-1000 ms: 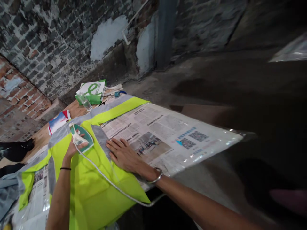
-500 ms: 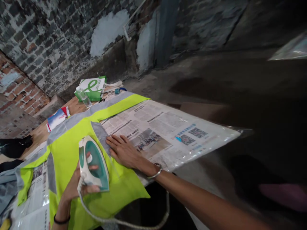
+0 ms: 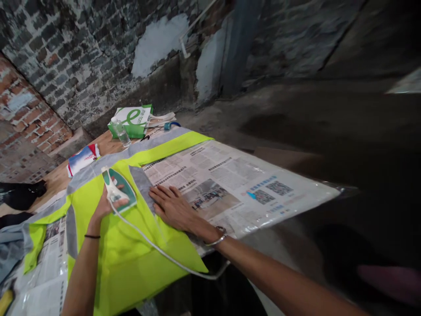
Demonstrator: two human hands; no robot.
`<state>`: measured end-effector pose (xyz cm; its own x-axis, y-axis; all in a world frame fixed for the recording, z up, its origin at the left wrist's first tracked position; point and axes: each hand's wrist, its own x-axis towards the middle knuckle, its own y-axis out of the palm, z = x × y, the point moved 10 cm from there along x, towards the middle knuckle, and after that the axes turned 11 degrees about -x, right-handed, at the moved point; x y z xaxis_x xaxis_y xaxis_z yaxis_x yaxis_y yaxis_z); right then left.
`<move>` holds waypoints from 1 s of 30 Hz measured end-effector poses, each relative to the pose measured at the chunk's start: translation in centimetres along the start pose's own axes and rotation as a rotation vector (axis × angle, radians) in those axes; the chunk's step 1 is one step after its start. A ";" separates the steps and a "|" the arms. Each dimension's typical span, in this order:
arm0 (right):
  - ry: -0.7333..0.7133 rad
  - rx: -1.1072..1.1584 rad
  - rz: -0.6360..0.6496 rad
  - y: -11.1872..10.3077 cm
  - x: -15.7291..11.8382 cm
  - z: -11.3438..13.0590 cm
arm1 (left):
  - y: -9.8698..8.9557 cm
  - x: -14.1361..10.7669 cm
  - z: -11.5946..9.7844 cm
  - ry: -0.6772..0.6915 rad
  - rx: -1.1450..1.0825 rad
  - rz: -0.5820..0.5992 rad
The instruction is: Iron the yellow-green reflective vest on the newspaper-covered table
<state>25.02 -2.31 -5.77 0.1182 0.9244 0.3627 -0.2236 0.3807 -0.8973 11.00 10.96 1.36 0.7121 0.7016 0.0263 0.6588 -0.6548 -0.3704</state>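
A long-sleeved neon-yellow and grey top (image 3: 125,263) lies spread over newspaper on the table. My left hand (image 3: 104,202) is wrapped round the handle of a white and teal clothes iron (image 3: 130,189). The iron is over the upper body of the top, its tip pointing away from me; whether its whole sole touches the cloth I cannot tell. Its pale cord (image 3: 164,253) trails across the lower hem towards me. Fingers stretched out, my right hand (image 3: 173,208) lies flat on the grey side panel (image 3: 142,183), at the edge of the newspaper.
Plastic-covered newspaper (image 3: 253,175) reaches to the table's right edge. At the far end stand a green and white bag (image 3: 133,120), a clear bottle (image 3: 121,131) and a blue tape roll (image 3: 168,126). A red, white and blue packet (image 3: 83,160) and a black bag (image 3: 21,197) lie left.
My left hand has moved the iron forward, away from me and down towards the top. The cord now stretches straighter over the cloth. My right hand stays on the side panel.
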 end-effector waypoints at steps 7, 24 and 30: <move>0.004 -0.002 0.016 -0.1 0.2 0.0 | -0.1 3.3 -0.7 0.029 -0.038 -0.044; -0.009 -0.025 -0.033 0.6 -0.5 -0.2 | 4.3 -14.0 -1.0 0.010 0.261 0.070; -0.007 -0.010 -0.016 0.7 -0.4 -0.2 | -1.5 -5.5 0.1 -0.079 0.133 -0.077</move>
<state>25.04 -2.43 -6.66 0.1149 0.9181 0.3792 -0.2120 0.3956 -0.8936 6.09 8.09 1.64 0.6360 0.7716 -0.0113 0.6690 -0.5586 -0.4903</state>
